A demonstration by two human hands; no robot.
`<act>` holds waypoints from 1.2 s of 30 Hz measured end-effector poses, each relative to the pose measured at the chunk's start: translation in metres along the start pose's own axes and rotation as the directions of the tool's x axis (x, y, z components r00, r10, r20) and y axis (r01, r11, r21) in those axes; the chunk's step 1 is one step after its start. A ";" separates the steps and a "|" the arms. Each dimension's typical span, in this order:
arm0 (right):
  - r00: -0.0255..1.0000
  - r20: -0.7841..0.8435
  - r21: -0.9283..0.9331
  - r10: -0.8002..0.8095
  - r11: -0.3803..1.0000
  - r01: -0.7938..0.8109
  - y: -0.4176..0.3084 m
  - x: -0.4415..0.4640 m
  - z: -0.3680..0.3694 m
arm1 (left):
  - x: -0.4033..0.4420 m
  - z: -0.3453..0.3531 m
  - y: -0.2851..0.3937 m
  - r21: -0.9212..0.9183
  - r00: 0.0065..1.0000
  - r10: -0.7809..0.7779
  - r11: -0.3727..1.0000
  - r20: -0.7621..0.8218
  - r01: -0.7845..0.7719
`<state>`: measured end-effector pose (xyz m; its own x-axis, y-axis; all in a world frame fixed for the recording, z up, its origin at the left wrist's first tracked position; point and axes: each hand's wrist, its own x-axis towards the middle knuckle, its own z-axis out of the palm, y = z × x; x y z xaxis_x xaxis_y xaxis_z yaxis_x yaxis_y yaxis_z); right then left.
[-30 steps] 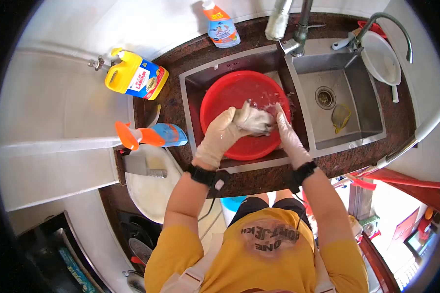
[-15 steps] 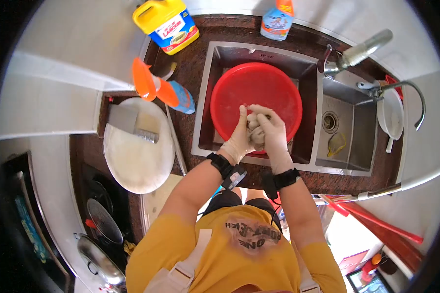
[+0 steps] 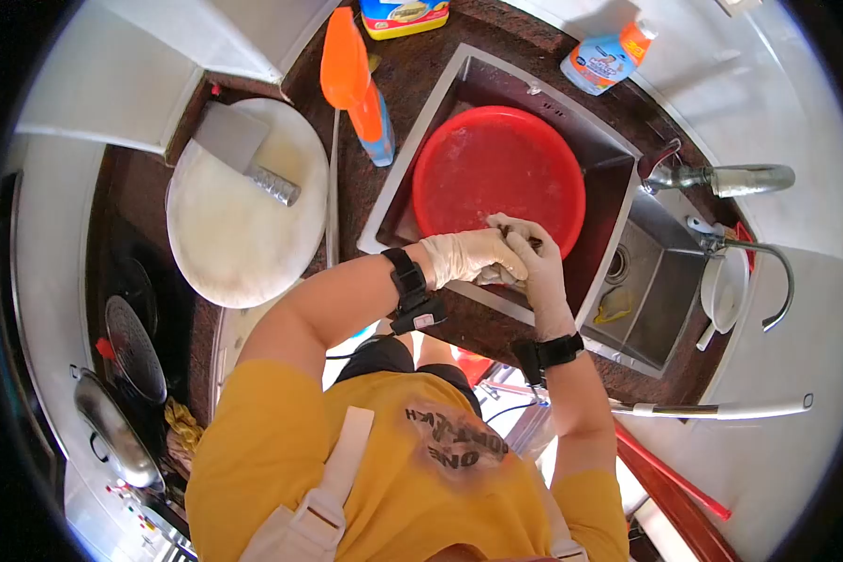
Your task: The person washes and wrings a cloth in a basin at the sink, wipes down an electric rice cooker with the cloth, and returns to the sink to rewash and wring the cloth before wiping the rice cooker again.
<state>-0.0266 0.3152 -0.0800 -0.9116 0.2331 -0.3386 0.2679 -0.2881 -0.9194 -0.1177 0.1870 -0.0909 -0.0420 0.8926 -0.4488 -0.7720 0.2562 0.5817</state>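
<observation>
A red basin point(image 3: 496, 169) with liquid in it sits in the left sink bowl point(image 3: 454, 70). Both of my hands wear pale gloves and meet at the basin's near edge. My left hand point(image 3: 478, 258) is closed round a wet greyish cloth point(image 3: 498, 274), mostly hidden between the gloves. Bent over the same cloth from the right, my right hand point(image 3: 539, 267) presses its fingers against my left hand.
Left of the sink stand an orange-topped spray bottle point(image 3: 351, 84) and a round white board point(image 3: 253, 225) with a cleaver point(image 3: 234, 140). Behind are a yellow-blue jug point(image 3: 405, 17) and another spray bottle point(image 3: 604, 62). Faucet point(image 3: 721, 178) and white-handled pan point(image 3: 724, 286) lie right.
The view has swung round to the left. My hands have come together round the cloth and drawn from the basin's middle to its near edge.
</observation>
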 end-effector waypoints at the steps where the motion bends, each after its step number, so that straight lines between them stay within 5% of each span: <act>1: 1.000 0.009 -0.013 0.008 1.000 -0.008 0.004 0.001 -0.001 | 0.002 -0.001 -0.004 -0.014 1.000 0.011 1.000 -0.002 -0.011; 4: 0.976 -0.209 0.124 -0.055 0.989 0.082 0.011 0.002 0.000 | 0.004 0.000 -0.012 -0.092 0.993 0.087 0.991 -0.074 -0.093; 7: 0.974 -0.198 0.235 -0.106 0.960 0.152 -0.009 -0.003 0.002 | -0.001 -0.003 -0.019 -0.393 0.990 -0.107 0.918 -0.092 0.062; 8: 0.984 -0.166 0.285 -0.060 0.953 0.106 -0.012 -0.003 0.002 | 0.003 -0.019 -0.029 -0.442 0.978 -0.104 0.879 0.183 0.177; 13: 0.998 0.060 0.164 0.012 0.986 -0.021 -0.020 0.000 -0.006 | 0.007 -0.007 -0.025 -0.564 0.970 0.020 0.816 0.243 0.125; 18: 0.932 0.351 -0.186 0.085 0.982 -0.020 -0.067 -0.011 0.006 | -0.004 0.010 -0.007 -0.125 0.964 -0.063 0.987 0.260 0.099; 21: 0.898 0.432 -0.357 0.077 0.929 0.092 -0.072 -0.009 0.004 | 0.005 0.008 -0.015 -0.110 0.929 0.085 0.993 0.360 -0.048; 24: 0.893 0.369 -0.383 0.258 0.918 -0.106 -0.071 -0.010 0.007 | 0.017 0.006 -0.025 -0.066 0.958 0.105 0.994 0.268 -0.091; 26: 0.937 0.332 -0.239 0.104 0.971 -0.023 -0.053 -0.008 0.007 | 0.025 0.001 -0.032 -0.049 0.977 0.124 0.992 0.172 -0.117; 29: 0.979 0.175 -0.253 0.106 0.966 -0.059 -0.036 -0.005 0.008 | 0.010 0.006 -0.022 0.194 0.991 0.120 0.972 0.063 -0.130; 31: 0.984 0.143 -0.237 0.111 0.969 -0.075 -0.033 -0.003 0.012 | 0.029 0.002 -0.039 0.125 0.994 0.096 0.987 0.047 -0.101; 34: 0.991 0.068 -0.199 0.116 0.975 -0.101 -0.025 -0.001 0.018 | 0.037 0.000 -0.050 0.366 0.986 0.154 0.922 -0.057 -0.123; 36: 0.994 0.024 -0.222 0.109 0.970 -0.101 -0.018 0.004 0.019 | 0.038 0.002 -0.057 0.360 0.970 0.225 0.915 -0.089 -0.179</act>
<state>-0.0404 0.3035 -0.0613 -0.8844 0.1778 -0.4315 0.4206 -0.0969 -0.9021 -0.0745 0.2074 -0.1401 -0.2705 0.8908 -0.3650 -0.4706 0.2084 0.8574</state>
